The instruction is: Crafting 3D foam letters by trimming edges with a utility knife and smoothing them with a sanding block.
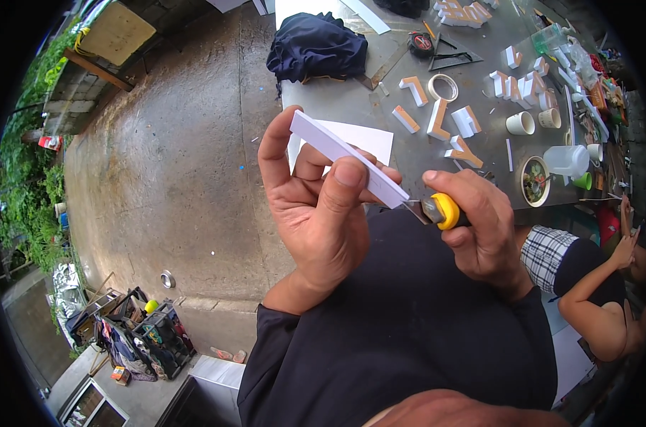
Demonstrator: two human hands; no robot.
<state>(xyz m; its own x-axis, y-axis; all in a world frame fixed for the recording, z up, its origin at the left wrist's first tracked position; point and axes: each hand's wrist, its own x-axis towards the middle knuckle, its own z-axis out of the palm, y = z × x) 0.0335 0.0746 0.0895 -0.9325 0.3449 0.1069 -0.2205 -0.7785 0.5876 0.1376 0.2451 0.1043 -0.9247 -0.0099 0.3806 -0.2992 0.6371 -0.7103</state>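
My left hand (pixel 316 206) grips a long white strip (pixel 348 158), held slanted from upper left to lower right with thumb and fingers around its middle. My right hand (pixel 479 228) holds a utility knife with a yellow and black handle (pixel 442 211). The knife's blade meets the lower right end of the strip. Both hands are raised in front of my dark shirt, above the near edge of a grey table (pixel 380 107).
On the table lie several white and orange letter shapes (pixel 454 121), a roll of tape (pixel 443 87), cups (pixel 521 123), a bowl (pixel 534 181), a clear jug (pixel 566 160), a white sheet (pixel 365 136) and a dark cloth bundle (pixel 316 46). Another person (pixel 593 285) sits at right. Concrete floor lies at left.
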